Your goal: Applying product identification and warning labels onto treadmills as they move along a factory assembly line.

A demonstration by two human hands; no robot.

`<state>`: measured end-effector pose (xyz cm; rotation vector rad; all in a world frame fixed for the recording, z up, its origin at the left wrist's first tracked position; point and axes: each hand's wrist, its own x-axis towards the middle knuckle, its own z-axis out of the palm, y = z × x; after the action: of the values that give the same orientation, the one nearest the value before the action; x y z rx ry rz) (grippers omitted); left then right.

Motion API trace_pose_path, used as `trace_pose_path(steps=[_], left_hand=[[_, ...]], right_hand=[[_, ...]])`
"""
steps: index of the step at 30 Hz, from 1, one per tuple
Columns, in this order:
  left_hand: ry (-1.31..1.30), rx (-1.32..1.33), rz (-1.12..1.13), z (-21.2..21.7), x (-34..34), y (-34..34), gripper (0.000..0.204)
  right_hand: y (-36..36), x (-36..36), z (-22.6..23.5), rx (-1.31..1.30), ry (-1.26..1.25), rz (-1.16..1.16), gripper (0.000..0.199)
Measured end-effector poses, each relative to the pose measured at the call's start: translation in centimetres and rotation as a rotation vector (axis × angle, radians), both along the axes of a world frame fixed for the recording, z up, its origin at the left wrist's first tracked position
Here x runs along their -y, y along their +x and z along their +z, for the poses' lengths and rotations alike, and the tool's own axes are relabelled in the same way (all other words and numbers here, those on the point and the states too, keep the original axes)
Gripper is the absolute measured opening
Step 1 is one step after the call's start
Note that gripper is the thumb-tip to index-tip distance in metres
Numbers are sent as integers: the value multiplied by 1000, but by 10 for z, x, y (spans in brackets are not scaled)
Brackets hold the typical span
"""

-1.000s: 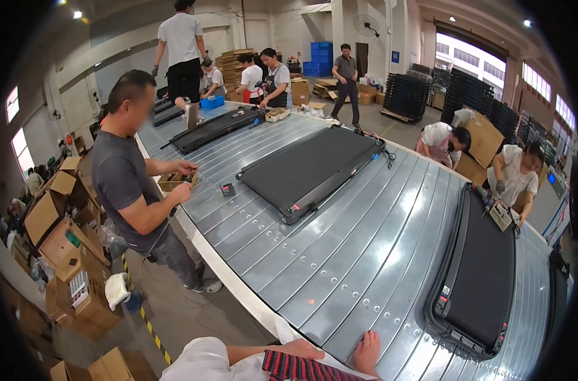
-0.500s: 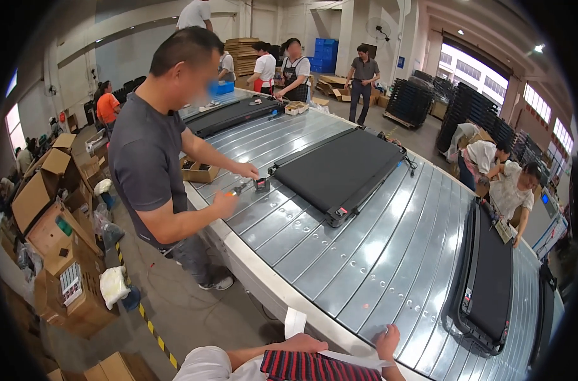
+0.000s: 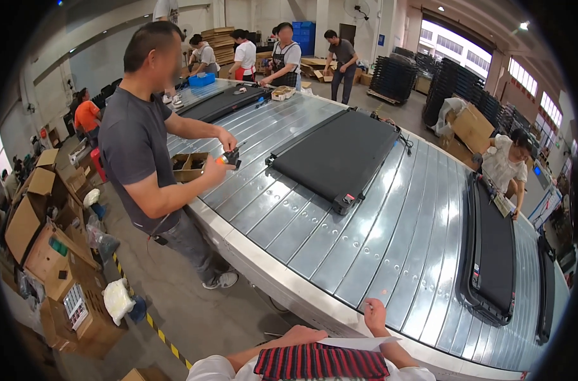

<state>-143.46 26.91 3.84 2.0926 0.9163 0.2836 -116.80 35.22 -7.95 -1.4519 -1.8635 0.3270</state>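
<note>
Head view: the right hand (image 3: pixel 376 315), spread on the metal surface (image 3: pixel 320 260) a second ago, is now curled up.
At five o'clock its fingers bunch, any hold unclear, so its resting seems over; the left hand (image 3: pixel 303 334), six o'clock, bends loosely by striped cloth (image 3: pixel 320 362), grip hidden; a white sheet (image 3: pixel 359 342) spans between.

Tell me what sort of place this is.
Probably a factory assembly hall: flat black treadmill-like decks lie along a long metal-topped table with people working around it, and opened cardboard boxes crowd the floor.
</note>
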Motion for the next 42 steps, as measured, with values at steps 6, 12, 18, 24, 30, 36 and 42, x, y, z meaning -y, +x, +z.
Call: trace_pose_path(steps=[6, 12, 18, 24, 30, 36, 42], left_hand=[[-29, -102, 22, 4, -28, -7, 24], [-129, -140, 29, 13, -61, 2, 27], [39, -160, 116, -39, -92, 0, 23], [30, 111, 562, 17, -177, -28, 29], [-253, 630, 684, 49, -252, -63, 30], [-311, 815, 692, 57, -303, -96, 34], [-328, 949, 571, 73, -344, -114, 34]], right_hand=[[-5, -25, -15, -209, -264, -113, 15], [-10, -58, -20, -264, -263, -23, 15], [11, -73, -39, -464, -426, -23, 16], [-7, -108, 34, -1591, -806, 308, 34], [-89, -133, 126, -1372, -620, 140, 29], [-146, -163, 159, -1018, -564, 7, 22], [-171, -191, 176, -607, -10, -294, 24]])
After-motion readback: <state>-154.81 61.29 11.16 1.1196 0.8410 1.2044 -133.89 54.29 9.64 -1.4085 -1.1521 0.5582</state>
